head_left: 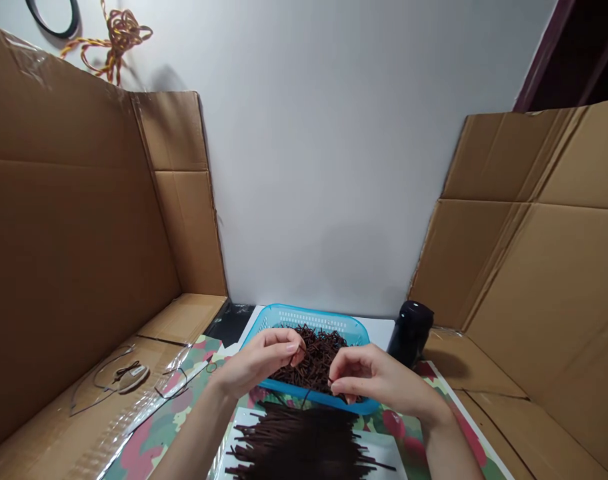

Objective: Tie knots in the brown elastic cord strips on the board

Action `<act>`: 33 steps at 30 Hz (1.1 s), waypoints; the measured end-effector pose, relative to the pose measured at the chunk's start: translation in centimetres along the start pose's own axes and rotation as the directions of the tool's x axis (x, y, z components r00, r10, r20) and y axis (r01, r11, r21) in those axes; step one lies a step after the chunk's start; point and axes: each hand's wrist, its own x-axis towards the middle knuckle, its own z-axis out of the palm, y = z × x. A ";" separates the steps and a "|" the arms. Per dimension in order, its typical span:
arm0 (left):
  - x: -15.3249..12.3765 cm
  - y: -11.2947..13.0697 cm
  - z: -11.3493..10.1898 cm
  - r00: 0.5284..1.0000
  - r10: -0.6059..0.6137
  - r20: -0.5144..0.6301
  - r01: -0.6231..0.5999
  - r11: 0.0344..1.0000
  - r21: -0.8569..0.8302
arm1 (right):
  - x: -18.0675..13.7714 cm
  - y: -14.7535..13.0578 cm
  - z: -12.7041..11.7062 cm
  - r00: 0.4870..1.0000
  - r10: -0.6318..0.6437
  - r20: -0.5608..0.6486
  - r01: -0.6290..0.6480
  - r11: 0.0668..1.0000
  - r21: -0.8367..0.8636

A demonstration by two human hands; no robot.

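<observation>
Both hands are over the near rim of the blue plastic basket (pixel 309 319), which sits at the far edge of the floral-pattern mat (pixel 157 427). The left hand (pixel 257 363) is closed in a pinch, with a thin dark strand (pixel 295 355) between thumb and fingertips. The right hand (pixel 379 380) is curled in a pinch just above the near rim; the thumb and forefinger are close together, but it's hard to make out if they hold a strand.

The basket is full of short dark brown sticks (pixel 314 360), tangled, material can't be told. A second heap of the same kind of sticks (pixel 299 443) lies on a white sheet (pixel 247 427) at the near edge of the mat, cut off by the bottom of the frame. A black cylindrical bottle (pixel 411 333) stands just right of the basket, partly in shadow.

Cardboard panels (pixel 69 200) line the left side and more cardboard (pixel 534 267) lines the right, with a white wall (pixel 324 167) behind. On the left cardboard, under clear plastic film (pixel 149 380), lies a beige oval object (pixel 133 378) with thin dark wire; what it is is hard to tell. A twisted red-and-yellow cord (pixel 117 37) and a black ring (pixel 54 17) hang on the wall, the ring cut off by the top edge.
</observation>
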 end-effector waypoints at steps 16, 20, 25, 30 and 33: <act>-0.2 0.3 1.4 0.999 -0.030 -0.040 0.016 0.950 -0.311 | -0.2 -0.6 0.2 1.000 -0.015 -0.004 0.016 0.996 0.091; -0.4 0.3 1.5 0.999 -0.028 -0.020 0.020 0.954 -0.299 | -0.2 -0.8 0.4 1.000 -0.004 0.025 0.001 0.994 0.108; -0.6 0.6 1.6 0.999 -0.024 -0.030 0.013 0.950 -0.313 | -0.2 -0.7 0.5 1.000 -0.004 0.028 0.002 0.995 0.095; -0.8 0.7 1.9 0.999 -0.035 -0.008 0.031 0.942 -0.333 | -0.2 -0.4 0.5 0.999 0.021 0.026 -0.024 0.994 0.110; -0.8 0.8 2.1 1.000 -0.017 0.009 0.019 0.947 -0.320 | -0.2 -0.5 0.5 0.999 0.026 0.029 -0.030 0.992 0.124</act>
